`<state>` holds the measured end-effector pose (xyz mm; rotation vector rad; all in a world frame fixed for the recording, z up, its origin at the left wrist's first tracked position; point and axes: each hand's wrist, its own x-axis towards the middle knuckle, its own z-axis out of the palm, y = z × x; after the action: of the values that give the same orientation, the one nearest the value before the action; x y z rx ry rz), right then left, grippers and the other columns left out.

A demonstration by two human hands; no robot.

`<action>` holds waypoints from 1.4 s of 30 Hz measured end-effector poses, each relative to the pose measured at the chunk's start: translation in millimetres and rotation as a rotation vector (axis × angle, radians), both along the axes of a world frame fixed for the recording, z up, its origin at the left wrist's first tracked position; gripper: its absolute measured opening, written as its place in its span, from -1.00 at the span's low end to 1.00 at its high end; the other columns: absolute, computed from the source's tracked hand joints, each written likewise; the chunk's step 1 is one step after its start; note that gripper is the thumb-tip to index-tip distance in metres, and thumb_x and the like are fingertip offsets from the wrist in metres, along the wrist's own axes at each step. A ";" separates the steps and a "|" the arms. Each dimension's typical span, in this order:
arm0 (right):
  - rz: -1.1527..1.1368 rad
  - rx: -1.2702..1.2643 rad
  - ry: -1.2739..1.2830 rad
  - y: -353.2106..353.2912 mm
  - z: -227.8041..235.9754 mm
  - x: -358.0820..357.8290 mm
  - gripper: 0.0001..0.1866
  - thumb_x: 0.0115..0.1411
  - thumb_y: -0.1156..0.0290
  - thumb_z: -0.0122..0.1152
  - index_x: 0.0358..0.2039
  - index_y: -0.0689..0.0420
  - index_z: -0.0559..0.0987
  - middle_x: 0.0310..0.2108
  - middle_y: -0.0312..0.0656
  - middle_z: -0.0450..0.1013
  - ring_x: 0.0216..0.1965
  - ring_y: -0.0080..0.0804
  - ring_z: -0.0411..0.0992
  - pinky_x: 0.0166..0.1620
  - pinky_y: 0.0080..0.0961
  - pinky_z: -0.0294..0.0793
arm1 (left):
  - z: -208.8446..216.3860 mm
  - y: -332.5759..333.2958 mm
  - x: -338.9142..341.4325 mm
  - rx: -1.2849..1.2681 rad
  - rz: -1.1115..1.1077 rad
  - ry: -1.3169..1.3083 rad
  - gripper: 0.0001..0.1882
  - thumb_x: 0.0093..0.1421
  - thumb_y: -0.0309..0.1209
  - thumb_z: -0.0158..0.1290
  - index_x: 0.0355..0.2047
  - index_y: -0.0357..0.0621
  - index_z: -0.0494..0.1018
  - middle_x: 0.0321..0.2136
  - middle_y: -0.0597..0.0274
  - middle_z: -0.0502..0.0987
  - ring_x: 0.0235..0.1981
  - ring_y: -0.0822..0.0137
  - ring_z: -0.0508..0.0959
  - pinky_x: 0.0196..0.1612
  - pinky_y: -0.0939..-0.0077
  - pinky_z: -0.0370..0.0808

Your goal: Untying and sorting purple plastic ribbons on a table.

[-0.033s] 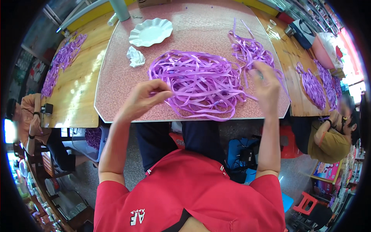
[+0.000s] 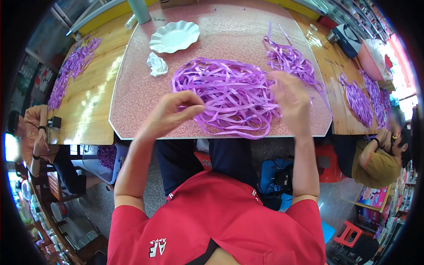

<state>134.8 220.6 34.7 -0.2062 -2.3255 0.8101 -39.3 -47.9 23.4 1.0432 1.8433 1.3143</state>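
Note:
A large tangled pile of purple ribbon [image 2: 225, 92] lies on the pink speckled table in front of me. At its near left edge my left hand [image 2: 172, 112] is closed in a pinch, thumb against forefinger, on a strand of purple ribbon. My right hand [image 2: 291, 101] hovers at the pile's right side, smeared by motion. Its fingers are too blurred to show whether they grip anything. Beyond that hand, a smaller heap of purple ribbon [image 2: 289, 59] trails loose ends over the table's right part.
A white wavy-rimmed plate [image 2: 175, 37] and crumpled white tissue [image 2: 157, 64] lie left of the pile. A green cylinder [image 2: 139, 11] stands behind. Wooden side tables hold more ribbon [image 2: 73, 73]. One person [image 2: 35, 137] sits at left, another [image 2: 375, 163] at right.
My right hand has moved left, from beside the smaller heap toward the large pile's right edge. My left hand has shifted slightly right, still pinched.

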 end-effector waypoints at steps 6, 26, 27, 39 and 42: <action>0.446 -0.080 -0.179 -68.1 -9.9 -31.4 -0.80 0.16 0.50 0.28 -0.19 0.23 0.65 -0.29 -0.14 0.63 -0.24 -0.35 0.59 0.21 -0.30 0.35 | 8.0 14.9 15.1 0.180 -0.087 -0.008 -0.85 0.27 -0.38 0.15 -0.31 -0.24 0.53 -0.43 0.39 0.51 -0.36 0.57 0.46 -0.26 0.58 0.44; 0.196 -0.147 -0.014 -69.8 -8.9 -62.5 -0.89 0.09 0.58 0.37 -0.33 0.21 0.68 -0.53 -0.31 0.42 -0.52 -0.61 0.32 -0.49 -0.62 0.25 | -14.9 29.6 -103.8 0.006 0.047 0.184 -0.73 0.23 -0.26 0.19 -0.24 -0.26 0.57 -0.45 0.30 0.56 -0.40 0.51 0.49 -0.31 0.54 0.44; 0.196 -0.145 -0.010 -67.3 -7.8 -61.9 -0.89 0.09 0.58 0.37 -0.33 0.21 0.68 -0.53 -0.31 0.42 -0.52 -0.61 0.32 -0.49 -0.62 0.25 | -18.0 33.2 -121.4 -0.062 0.232 0.379 -0.68 0.23 -0.20 0.18 -0.20 -0.22 0.59 -0.36 0.22 0.59 -0.31 0.43 0.52 -0.19 0.46 0.47; 0.073 -0.243 -0.025 -57.2 -8.9 -40.9 -0.87 0.12 0.54 0.36 -0.29 0.20 0.69 -0.61 -0.43 0.26 -0.57 -0.71 0.14 -0.53 -0.63 0.04 | -59.6 46.2 -174.9 -0.090 0.331 1.036 -0.55 0.16 0.05 0.17 -0.19 -0.06 0.56 0.22 -0.03 0.27 0.33 -0.06 0.08 0.34 -0.06 -0.02; 0.076 -0.221 -0.018 -55.9 -4.9 -42.6 -0.87 0.11 0.55 0.37 -0.29 0.19 0.70 -0.61 -0.44 0.26 -0.58 -0.71 0.14 -0.54 -0.63 0.03 | -29.5 38.7 -126.5 0.203 0.148 0.554 -0.67 0.22 -0.13 0.19 -0.25 -0.14 0.51 0.03 0.09 0.43 0.14 0.17 0.34 0.23 0.20 0.24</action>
<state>92.2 164.7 29.9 -0.2213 -2.2697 1.1083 -165.8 -9.2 -6.1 1.5207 2.2552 1.4186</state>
